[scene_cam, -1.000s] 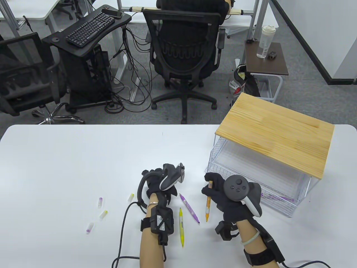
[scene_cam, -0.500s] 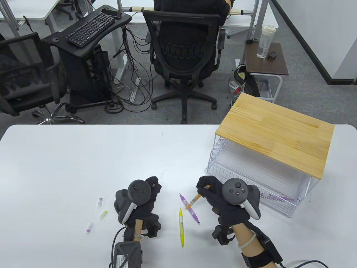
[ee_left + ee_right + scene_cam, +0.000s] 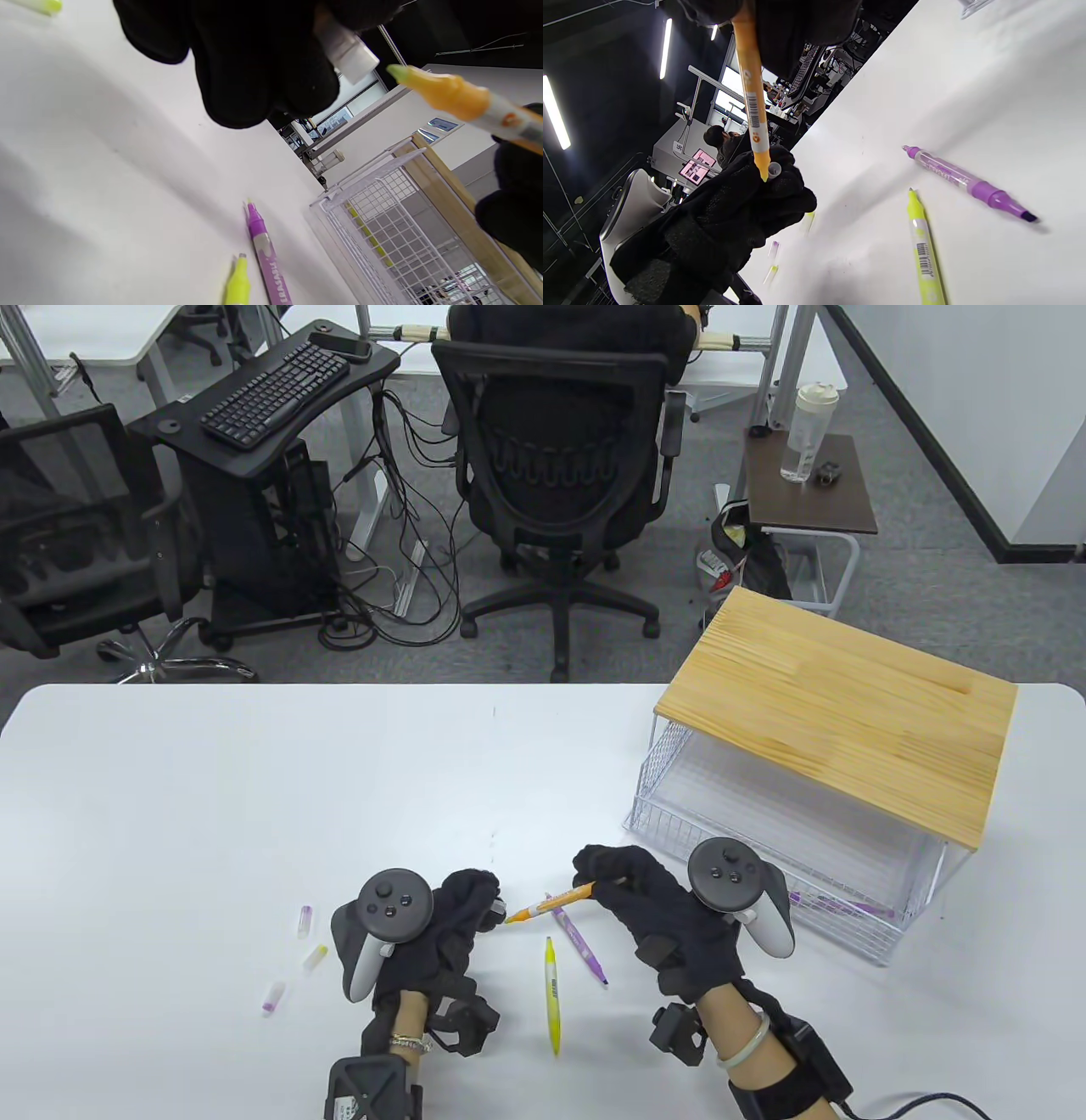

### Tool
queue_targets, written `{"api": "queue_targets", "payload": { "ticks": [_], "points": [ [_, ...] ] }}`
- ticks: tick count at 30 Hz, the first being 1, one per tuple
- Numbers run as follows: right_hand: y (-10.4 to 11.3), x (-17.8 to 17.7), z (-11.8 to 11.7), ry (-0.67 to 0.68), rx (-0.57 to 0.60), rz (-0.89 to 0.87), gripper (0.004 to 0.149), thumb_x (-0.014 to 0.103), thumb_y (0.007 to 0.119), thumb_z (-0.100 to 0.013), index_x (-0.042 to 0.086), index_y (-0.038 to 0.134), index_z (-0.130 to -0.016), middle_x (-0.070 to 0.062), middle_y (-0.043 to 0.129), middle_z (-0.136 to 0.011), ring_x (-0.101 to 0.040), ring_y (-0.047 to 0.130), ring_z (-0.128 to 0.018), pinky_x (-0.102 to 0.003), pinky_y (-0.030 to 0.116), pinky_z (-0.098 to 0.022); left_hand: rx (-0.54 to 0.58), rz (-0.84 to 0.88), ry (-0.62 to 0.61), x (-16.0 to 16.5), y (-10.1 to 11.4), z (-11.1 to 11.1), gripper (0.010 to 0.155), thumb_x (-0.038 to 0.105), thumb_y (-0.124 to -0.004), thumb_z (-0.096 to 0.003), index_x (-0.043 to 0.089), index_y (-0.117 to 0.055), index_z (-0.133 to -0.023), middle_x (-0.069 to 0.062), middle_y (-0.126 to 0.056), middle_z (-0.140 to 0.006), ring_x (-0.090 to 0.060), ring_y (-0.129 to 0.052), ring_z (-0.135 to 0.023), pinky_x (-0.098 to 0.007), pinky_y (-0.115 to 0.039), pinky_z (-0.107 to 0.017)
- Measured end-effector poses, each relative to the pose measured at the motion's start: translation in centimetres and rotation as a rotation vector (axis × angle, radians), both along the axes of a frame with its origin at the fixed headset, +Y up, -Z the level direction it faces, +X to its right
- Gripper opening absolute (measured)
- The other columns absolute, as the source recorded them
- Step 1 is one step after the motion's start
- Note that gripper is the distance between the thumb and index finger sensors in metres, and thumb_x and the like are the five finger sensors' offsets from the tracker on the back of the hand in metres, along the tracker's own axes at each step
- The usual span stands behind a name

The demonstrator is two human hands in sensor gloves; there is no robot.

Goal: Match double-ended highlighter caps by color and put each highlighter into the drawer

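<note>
My right hand (image 3: 607, 882) grips an orange highlighter (image 3: 551, 902) by its rear end, with the bare tip pointing left. My left hand (image 3: 488, 908) pinches a small pale cap (image 3: 495, 909) right in front of that tip. In the left wrist view the cap (image 3: 348, 51) and the orange tip (image 3: 449, 91) sit a short gap apart. A purple highlighter (image 3: 581, 942) and a yellow highlighter (image 3: 551, 993) lie uncapped on the table between my hands. The wire drawer (image 3: 848, 891) stands pulled out at the right, with a purple highlighter (image 3: 836, 903) inside.
Three loose caps lie left of my left hand: a purple cap (image 3: 305, 920), a yellow cap (image 3: 315, 957) and another purple cap (image 3: 272, 997). A wooden top (image 3: 836, 712) covers the drawer frame. Behind the table's far edge stands an office chair (image 3: 556, 466).
My left hand swung left, took the cap that lay by it, and lifted it. My right hand turned the orange highlighter from upright to pointing left at the cap.
</note>
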State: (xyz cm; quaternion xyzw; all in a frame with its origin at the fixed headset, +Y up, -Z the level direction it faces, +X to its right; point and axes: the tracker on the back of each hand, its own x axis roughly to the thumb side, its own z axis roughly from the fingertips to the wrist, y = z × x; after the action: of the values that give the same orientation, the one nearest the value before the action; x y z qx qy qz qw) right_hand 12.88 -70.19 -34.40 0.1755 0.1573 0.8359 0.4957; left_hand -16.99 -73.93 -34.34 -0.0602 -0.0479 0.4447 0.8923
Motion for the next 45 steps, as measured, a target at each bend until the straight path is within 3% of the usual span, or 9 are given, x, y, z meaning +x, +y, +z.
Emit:
{"api": "queue_targets", "payload": {
  "ticks": [14, 21, 26, 31, 34, 37, 45],
  "points": [
    [-0.1, 0.6, -0.1, -0.029, 0.001, -0.045, 0.036, 0.042, 0.052, -0.072, 0.048, 0.03, -0.099, 0.022, 0.037, -0.123, 0.002, 0.067, -0.112, -0.025, 0.052, -0.095, -0.007, 0.179, -0.051, 0.3, -0.4, 0.3, 0.047, 0.037, -0.06, -0.0564, 0.015, -0.076, -0.094, 0.001, -0.098, -0.076, -0.024, -0.101, -0.066, -0.055, -0.07, -0.065],
    [-0.4, 1.4, -0.4, -0.036, -0.031, -0.092, 0.036, 0.044, 0.051, -0.072, 0.049, 0.029, -0.099, 0.024, 0.038, -0.122, 0.003, 0.066, -0.111, -0.024, 0.051, -0.095, -0.053, 0.247, -0.188, 0.8, -0.7, 0.2, 0.05, 0.035, -0.064, -0.0558, 0.013, -0.071, -0.1, -0.001, -0.096, -0.082, -0.026, -0.099, -0.072, -0.058, -0.067, -0.066],
    [-0.7, 1.2, -0.8, -0.01, -0.057, -0.085, 0.037, 0.045, 0.05, -0.072, 0.049, 0.028, -0.102, 0.022, 0.038, -0.123, 0.002, 0.067, -0.111, -0.025, 0.052, -0.094, -0.039, 0.095, -0.297, 1.7, -0.3, 0.5, 0.053, 0.033, -0.067, -0.0544, 0.014, -0.067, -0.104, -0.002, -0.091, -0.089, -0.028, -0.095, -0.079, -0.06, -0.063, -0.068],
    [-0.5, 0.7, -0.8, -0.042, 0.003, 0.088, 0.046, 0.044, 0.058, -0.068, 0.043, 0.034, -0.108, 0.014, 0.052, -0.12, -0.006, 0.077, -0.104, -0.032, 0.057, -0.089, 0.108, -0.11, -0.17, 2.1, 0.3, 1.5, 0.051, 0.031, -0.068, -0.0539, 0.014, -0.068, -0.102, -0.002, -0.092, -0.088, -0.028, -0.095, -0.078, -0.06, -0.064, -0.068],
    [0.0, 0.0, -0.3, -0.118, 0.165, 0.318, 0.046, 0.046, 0.068, -0.062, 0.045, 0.047, -0.102, 0.017, 0.065, -0.113, -0.007, 0.086, -0.096, -0.032, 0.063, -0.086, 0.22, -0.256, -0.088, 2.3, 1.0, 2.2, 0.051, 0.032, -0.069, -0.0528, 0.015, -0.07, -0.101, -0.001, -0.093, -0.088, -0.027, -0.097, -0.078, -0.058, -0.065, -0.068],
    [0.5, -0.7, 0.5, -0.189, 0.296, 0.488, 0.045, 0.05, 0.07, -0.056, 0.048, 0.054, -0.098, 0.02, 0.074, -0.105, -0.007, 0.091, -0.089, -0.032, 0.066, -0.085, 0.29, -0.369, -0.072, 2.6, 1.4, 2.6, 0.05, 0.033, -0.07, -0.0514, 0.017, -0.073, -0.099, 0.001, -0.095, -0.086, -0.025, -0.099, -0.076, -0.057, -0.066, -0.069],
    [0.7, -1.2, 0.9, -0.153, 0.305, 0.508, 0.044, 0.052, 0.064, -0.053, 0.042, 0.061, -0.096, 0.016, 0.087, -0.082, -0.011, 0.095, -0.066, -0.036, 0.071, -0.076, 0.474, -0.568, -0.055, 2.9, 2.2, 3.5, 0.049, 0.036, -0.075, -0.0452, 0.018, -0.082, -0.091, 0.007, -0.102, -0.075, -0.018, -0.105, -0.067, -0.054, -0.069, -0.069]
  ]
}}
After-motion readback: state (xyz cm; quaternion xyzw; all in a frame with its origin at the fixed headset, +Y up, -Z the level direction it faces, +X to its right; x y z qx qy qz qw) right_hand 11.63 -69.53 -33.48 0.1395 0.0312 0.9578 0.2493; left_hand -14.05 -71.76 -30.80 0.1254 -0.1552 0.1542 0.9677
